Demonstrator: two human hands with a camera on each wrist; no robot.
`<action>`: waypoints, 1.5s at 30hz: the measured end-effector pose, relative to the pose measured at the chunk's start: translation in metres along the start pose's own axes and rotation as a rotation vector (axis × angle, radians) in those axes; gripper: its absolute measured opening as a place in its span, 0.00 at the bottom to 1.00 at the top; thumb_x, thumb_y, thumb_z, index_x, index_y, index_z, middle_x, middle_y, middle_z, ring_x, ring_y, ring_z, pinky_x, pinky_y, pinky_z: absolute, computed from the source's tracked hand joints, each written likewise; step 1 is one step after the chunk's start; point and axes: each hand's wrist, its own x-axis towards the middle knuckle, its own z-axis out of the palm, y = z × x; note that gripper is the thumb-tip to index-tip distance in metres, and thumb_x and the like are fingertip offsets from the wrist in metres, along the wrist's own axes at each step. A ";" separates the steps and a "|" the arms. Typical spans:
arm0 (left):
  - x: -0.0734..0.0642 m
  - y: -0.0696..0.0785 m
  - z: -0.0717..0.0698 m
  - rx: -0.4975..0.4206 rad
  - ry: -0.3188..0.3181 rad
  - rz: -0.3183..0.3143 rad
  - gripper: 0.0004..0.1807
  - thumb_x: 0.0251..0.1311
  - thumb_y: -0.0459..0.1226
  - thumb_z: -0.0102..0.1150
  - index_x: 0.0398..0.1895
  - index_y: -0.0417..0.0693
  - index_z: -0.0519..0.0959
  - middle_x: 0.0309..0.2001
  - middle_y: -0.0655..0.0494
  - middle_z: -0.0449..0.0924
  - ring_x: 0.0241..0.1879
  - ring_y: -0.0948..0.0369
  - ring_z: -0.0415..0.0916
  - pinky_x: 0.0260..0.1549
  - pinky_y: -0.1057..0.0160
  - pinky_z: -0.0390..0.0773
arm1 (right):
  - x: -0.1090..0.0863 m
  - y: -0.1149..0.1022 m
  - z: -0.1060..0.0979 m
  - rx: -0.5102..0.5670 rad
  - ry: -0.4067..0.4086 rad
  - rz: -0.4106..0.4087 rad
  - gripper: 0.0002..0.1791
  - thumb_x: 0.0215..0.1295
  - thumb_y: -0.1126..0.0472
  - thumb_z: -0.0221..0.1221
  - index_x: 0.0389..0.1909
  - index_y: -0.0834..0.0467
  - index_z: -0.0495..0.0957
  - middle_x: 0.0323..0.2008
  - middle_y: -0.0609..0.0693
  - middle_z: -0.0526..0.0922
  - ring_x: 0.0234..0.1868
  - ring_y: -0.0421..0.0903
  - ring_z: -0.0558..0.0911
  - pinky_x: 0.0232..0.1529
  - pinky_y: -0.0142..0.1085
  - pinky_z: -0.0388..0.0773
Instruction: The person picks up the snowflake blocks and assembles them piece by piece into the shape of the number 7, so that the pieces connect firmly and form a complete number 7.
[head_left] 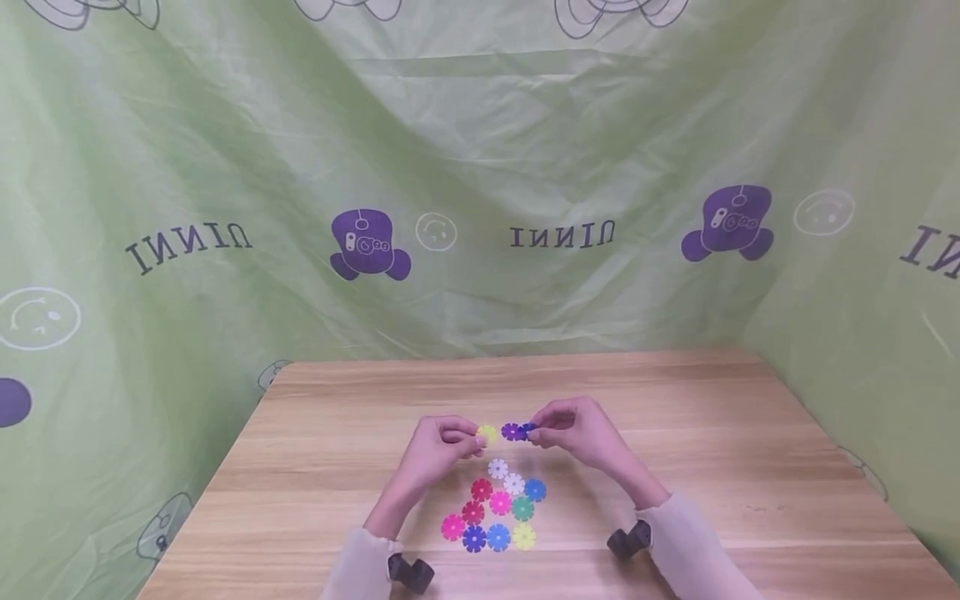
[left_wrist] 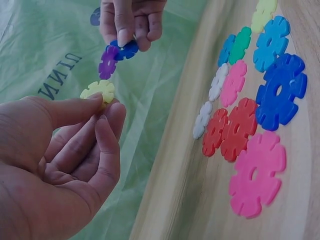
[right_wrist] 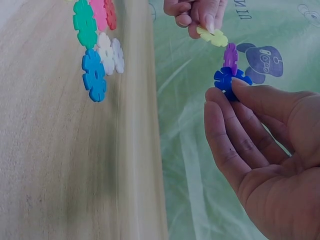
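Note:
My left hand (head_left: 438,450) pinches a yellow notched disc (left_wrist: 98,91) between thumb and fingertips. Across from it, my right hand (head_left: 581,429) pinches a dark blue notched disc (right_wrist: 231,82), which is joined edge to edge with a purple notched disc (right_wrist: 230,56). The purple disc points toward the yellow one, and a small gap parts them in the head view. Both hands are raised beyond the loose discs. Fingers cover part of the yellow and dark blue discs.
Several loose discs lie grouped on the wooden table (head_left: 337,500), among them a white disc (head_left: 498,468), a green disc (head_left: 522,508) and a pink disc (head_left: 453,527). A green printed cloth (head_left: 465,308) hangs behind the table and along its sides.

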 end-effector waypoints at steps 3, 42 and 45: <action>-0.001 0.001 0.001 0.001 -0.007 0.004 0.10 0.64 0.36 0.71 0.44 0.38 0.86 0.40 0.41 0.92 0.38 0.57 0.90 0.48 0.49 0.90 | 0.000 0.000 0.000 -0.001 -0.006 -0.005 0.10 0.63 0.62 0.73 0.44 0.58 0.88 0.40 0.54 0.92 0.40 0.50 0.92 0.48 0.46 0.90; -0.012 0.012 0.022 0.146 0.070 0.054 0.10 0.66 0.34 0.68 0.48 0.40 0.88 0.38 0.48 0.92 0.36 0.55 0.88 0.36 0.66 0.88 | -0.004 -0.008 0.010 -0.111 0.049 -0.028 0.07 0.64 0.64 0.70 0.43 0.56 0.89 0.37 0.51 0.93 0.37 0.42 0.90 0.40 0.30 0.86; -0.012 0.014 0.022 0.162 0.076 0.055 0.11 0.66 0.34 0.68 0.49 0.39 0.88 0.38 0.48 0.92 0.35 0.57 0.88 0.36 0.66 0.88 | -0.005 -0.010 0.013 -0.126 0.063 -0.028 0.07 0.64 0.65 0.71 0.43 0.56 0.90 0.37 0.50 0.93 0.38 0.42 0.90 0.40 0.30 0.87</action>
